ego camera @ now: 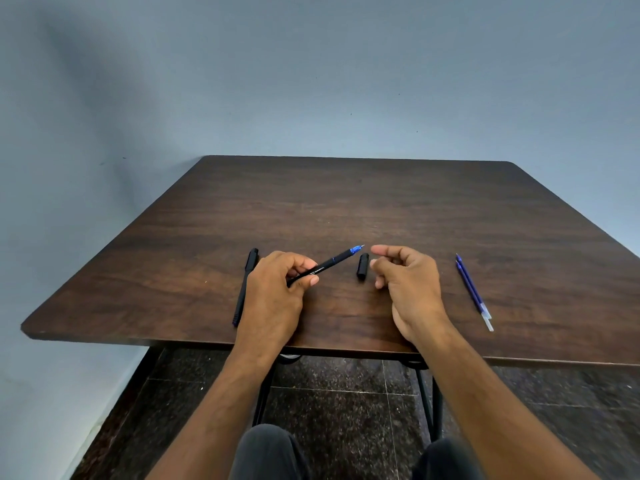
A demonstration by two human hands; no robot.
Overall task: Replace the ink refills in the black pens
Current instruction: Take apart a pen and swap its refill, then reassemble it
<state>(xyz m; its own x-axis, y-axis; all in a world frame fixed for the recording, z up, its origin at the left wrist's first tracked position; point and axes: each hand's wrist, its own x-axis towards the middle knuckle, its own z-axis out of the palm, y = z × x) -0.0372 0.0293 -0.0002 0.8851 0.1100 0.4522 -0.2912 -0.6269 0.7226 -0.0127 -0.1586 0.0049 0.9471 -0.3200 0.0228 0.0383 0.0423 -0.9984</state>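
My left hand (277,289) grips an uncapped black pen (329,264) by its rear half, the blue tip pointing up and to the right. Its black cap (362,266) lies on the table just right of the tip. My right hand (405,278) hovers beside the cap with fingers loosely curled and apart, holding nothing. A second black pen (246,284), capped, lies on the table left of my left hand, partly hidden by it. Two blue ink refills (472,291) lie side by side at the right.
The dark wooden table (346,202) stands against a pale blue wall. Its near edge runs under my wrists. Below it are a dark speckled floor, the table's metal legs and my knees.
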